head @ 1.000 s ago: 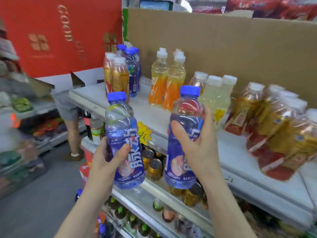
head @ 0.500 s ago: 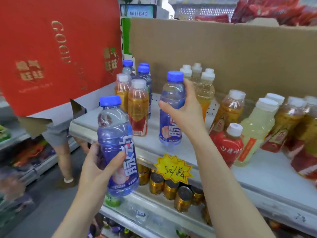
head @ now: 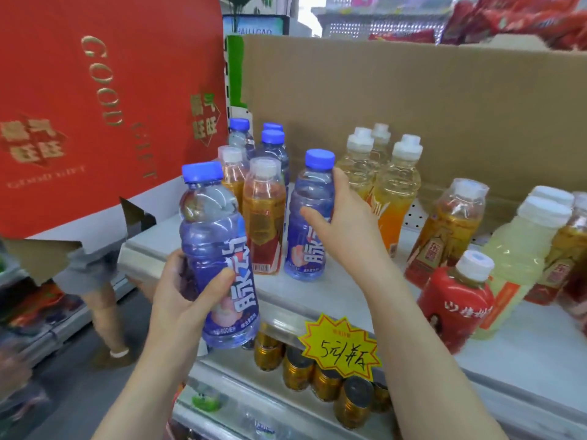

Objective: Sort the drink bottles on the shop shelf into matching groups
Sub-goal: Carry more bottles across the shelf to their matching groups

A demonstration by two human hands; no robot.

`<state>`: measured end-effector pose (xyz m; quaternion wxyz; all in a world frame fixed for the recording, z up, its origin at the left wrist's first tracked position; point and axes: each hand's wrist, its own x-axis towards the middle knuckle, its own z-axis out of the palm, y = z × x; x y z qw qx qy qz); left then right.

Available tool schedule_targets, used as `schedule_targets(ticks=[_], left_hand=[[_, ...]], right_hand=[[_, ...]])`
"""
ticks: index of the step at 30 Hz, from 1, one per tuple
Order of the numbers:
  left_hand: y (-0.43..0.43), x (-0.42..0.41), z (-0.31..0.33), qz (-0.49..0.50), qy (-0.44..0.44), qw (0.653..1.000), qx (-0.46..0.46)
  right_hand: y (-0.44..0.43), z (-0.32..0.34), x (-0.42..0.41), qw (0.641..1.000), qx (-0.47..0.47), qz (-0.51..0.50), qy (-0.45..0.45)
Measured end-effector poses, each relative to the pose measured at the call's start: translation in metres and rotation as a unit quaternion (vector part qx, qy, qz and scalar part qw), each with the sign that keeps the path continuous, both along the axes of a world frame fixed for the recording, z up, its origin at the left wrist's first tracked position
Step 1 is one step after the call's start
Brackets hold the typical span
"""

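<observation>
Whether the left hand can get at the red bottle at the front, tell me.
Probably not: the left hand grips a blue-capped bottle, and the right hand, holding a second blue bottle on the shelf, has its arm across the way to the red bottle.

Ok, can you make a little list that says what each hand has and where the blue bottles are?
left hand: holds a purple bottle in front of the shelf
right hand: grips a second purple bottle, upright on the shelf
matching group: three blue-capped bottles at the back left
beside the second one: amber bottles with white caps
</observation>
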<state>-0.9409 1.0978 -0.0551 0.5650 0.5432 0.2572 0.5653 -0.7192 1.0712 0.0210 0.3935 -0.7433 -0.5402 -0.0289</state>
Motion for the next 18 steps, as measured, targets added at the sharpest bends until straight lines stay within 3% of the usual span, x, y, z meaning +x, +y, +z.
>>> schedule_targets(ticks=[15, 18], left_hand=[[0.027, -0.017, 0.014, -0.067, 0.029, 0.997, 0.013], [0.025, -0.016, 0.010, -0.084, 0.051, 0.995, 0.018]], right_hand=[[0.078, 0.024, -0.011, 0.991, -0.090, -0.072, 0.067], [0.044, 0.030, -0.022, 0.995, 0.021, -0.087, 0.039]])
